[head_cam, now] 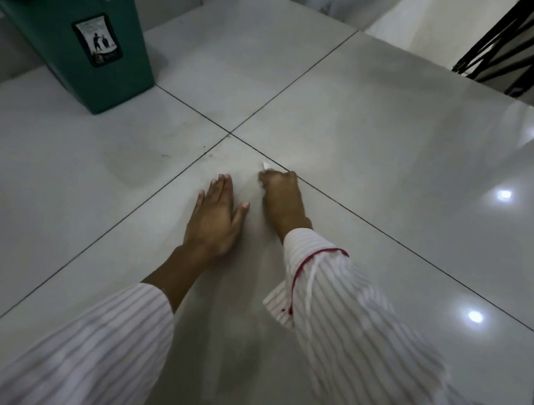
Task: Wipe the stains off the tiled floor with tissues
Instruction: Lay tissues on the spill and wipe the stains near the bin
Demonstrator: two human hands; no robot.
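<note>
Your left hand lies flat on the tiled floor, palm down, fingers straight and close together with the thumb spread to the side. Your right hand is just beside it, curled into a fist around a tissue; only a small white corner of the tissue shows past the knuckles, touching the floor right at a dark grout line. Faint dark stains sit on the tile just ahead of your left hand, near where four tiles meet. Both arms wear striped sleeves. A green bin with a sticker on its side stands on the floor well apart, to the far left. Black metal bars cross the far right corner.
</note>
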